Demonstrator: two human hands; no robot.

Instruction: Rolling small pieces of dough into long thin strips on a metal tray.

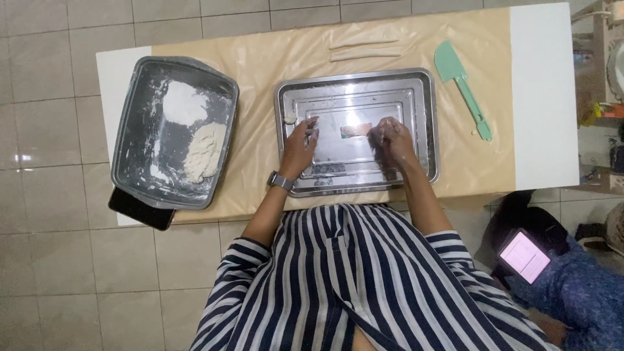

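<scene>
Both hands over shiny steel tray (426, 123) at centre of worktop (543, 97). Left hand (300, 144) rests on tray floor, fingers loosely curled; small dough lump (290, 118) just beside its fingertips. Whether it has hold of anything, cannot tell. Right hand (391, 138) floury, fingers bunched; grip contents unclear. Small flat scraper (356, 130) lies between the hands. Left of tray: dark floured pan (130, 130) with dough mass (203, 153). Beyond: two dough ropes (365, 50), green spatula (461, 84).

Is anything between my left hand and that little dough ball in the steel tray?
Nothing visible. The left hand rests on the steel tray floor just right of the small dough ball, with only bare metal between them.
</scene>
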